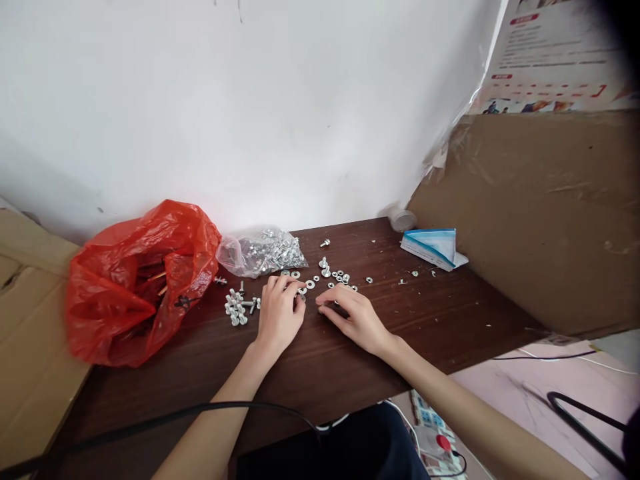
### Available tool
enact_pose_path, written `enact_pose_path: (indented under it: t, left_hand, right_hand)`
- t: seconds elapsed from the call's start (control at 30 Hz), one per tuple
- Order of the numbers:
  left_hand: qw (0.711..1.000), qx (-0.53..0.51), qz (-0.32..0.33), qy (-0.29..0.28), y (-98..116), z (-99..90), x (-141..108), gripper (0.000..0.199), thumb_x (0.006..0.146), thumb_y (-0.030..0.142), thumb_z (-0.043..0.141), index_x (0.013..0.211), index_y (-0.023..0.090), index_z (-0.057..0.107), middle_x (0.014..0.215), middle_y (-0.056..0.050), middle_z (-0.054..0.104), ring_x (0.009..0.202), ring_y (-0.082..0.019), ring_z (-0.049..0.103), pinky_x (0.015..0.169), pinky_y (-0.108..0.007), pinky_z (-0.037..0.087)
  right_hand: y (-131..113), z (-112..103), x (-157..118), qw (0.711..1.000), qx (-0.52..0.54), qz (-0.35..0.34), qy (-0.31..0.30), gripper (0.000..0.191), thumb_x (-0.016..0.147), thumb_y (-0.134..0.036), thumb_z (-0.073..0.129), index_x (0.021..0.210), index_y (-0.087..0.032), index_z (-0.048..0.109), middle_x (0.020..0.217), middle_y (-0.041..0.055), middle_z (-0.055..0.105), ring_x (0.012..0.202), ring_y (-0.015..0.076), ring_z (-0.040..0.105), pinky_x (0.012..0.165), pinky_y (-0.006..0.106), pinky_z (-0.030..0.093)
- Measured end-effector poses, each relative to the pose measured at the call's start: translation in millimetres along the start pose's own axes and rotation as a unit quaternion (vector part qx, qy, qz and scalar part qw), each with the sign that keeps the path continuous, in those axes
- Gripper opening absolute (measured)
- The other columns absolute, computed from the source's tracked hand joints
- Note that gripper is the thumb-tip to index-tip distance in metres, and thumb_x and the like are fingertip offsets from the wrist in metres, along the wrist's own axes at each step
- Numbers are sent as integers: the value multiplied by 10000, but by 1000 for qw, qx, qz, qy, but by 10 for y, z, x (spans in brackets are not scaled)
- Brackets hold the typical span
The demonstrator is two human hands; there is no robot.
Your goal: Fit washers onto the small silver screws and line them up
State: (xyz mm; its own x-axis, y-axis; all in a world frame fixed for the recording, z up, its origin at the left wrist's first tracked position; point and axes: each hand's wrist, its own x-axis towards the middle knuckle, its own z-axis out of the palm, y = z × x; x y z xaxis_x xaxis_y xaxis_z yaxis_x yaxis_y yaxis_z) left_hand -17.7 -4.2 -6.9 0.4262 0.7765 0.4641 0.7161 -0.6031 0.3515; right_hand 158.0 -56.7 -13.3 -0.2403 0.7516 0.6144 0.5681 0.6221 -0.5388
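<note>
Silvery metal (302, 291) gleamed at the fingertips of the left hand (277, 313), whose thumb and forefinger were curled close together; whether they gripped that small piece or only lay over it, I could not tell. The right hand (363, 323) faced it, thumb and forefinger nearly meeting, and I could not tell whether anything sat between them. Both hands were held low, probably because parts this small are easiest to pick straight off the surface (435, 313). Flat washers (311, 285) lay just beyond the left fingers and nuts (346, 279) just beyond the right, within easy reach. Behind these, two bolts (326, 272) stood close together, apparently on their heads, which would stop them rolling. Toward the left edge, past the left hand, more bolts were clustered tightly, perhaps to separate them from the loose pieces. Near the back edge, a clear bag (233, 257) full of small hardware (277, 250) rested by the wall (275, 133), seemingly out of the working space. A red bag (120, 267) slumped open near the left edge, and a blue-and-white packet (430, 248) lay toward the right edge, beside a cardboard panel (540, 220).
</note>
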Motion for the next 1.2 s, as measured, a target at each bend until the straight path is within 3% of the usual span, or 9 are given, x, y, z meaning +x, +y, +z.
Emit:
enact_pose_path:
  t: [0.17, 0.37, 0.5, 0.63, 0.9, 1.1, 1.2]
  left_hand:
    - [999, -21, 4, -28, 19, -37, 5, 224, 804, 89, 544, 947, 195, 680, 947, -49, 638, 942, -235, 507, 806, -391, 440]
    - [998, -36, 21, -36, -7, -95, 15, 217, 807, 88, 530, 900, 195, 695, 899, -46, 631, 902, -220, 502, 803, -376, 427]
    - [997, -39, 55, -34, -20, -151, 18, 229, 792, 93, 536, 906, 209, 697, 917, -42, 616, 914, -210, 502, 811, -376, 412]
    - [993, -27, 88, -74, -10, -161, 22, 203, 776, 110, 558, 880, 215, 697, 882, -40, 612, 906, -216, 495, 792, -379, 410]
    - [988, -19, 96, -120, -26, -170, 48, 173, 807, 159, 578, 921, 219, 694, 795, -32, 598, 865, -213, 496, 773, -372, 423]
    - [994, 35, 74, -76, -98, -145, 66, 237, 855, 157, 523, 1041, 183, 666, 968, -63, 604, 950, -231, 487, 854, -397, 434]
    - [995, 56, 70, -53, -140, -121, 63, 284, 858, 178, 531, 1123, 168, 633, 1035, -79, 592, 981, -241, 483, 878, -409, 437]
  right_hand:
    - [-49, 95, 68, 999, -18, -19, -38, 152, 903, -138, 514, 1019, -212, 578, 968, 54, 665, 894, 182, 602, 804, 326, 500]
    - [11, -17, 216, 994, -96, -27, 47, 113, 906, -153, 511, 939, -197, 610, 890, 43, 689, 809, 175, 611, 774, 327, 469]
    - [130, 1, 310, 978, -206, -27, 1, 169, 882, -120, 503, 994, -165, 622, 962, 80, 691, 912, 223, 591, 820, 376, 430]
    - [217, 85, 285, 964, -262, -5, -38, 258, 874, -127, 516, 1120, -134, 593, 1026, 120, 689, 1023, 266, 559, 924, 447, 356]
    - [238, 58, 254, 973, -228, 24, -35, 197, 902, -133, 484, 1005, -188, 642, 959, 90, 677, 963, 247, 546, 906, 443, 337]
    - [235, 103, 235, 980, -189, -6, -55, 208, 916, -184, 516, 1095, -199, 621, 1120, 91, 668, 1137, 253, 523, 966, 453, 302]
    - [245, 142, 239, 983, -175, -5, -63, 187, 916, -174, 524, 1077, -188, 618, 1084, 83, 683, 1135, 238, 536, 976, 439, 290]
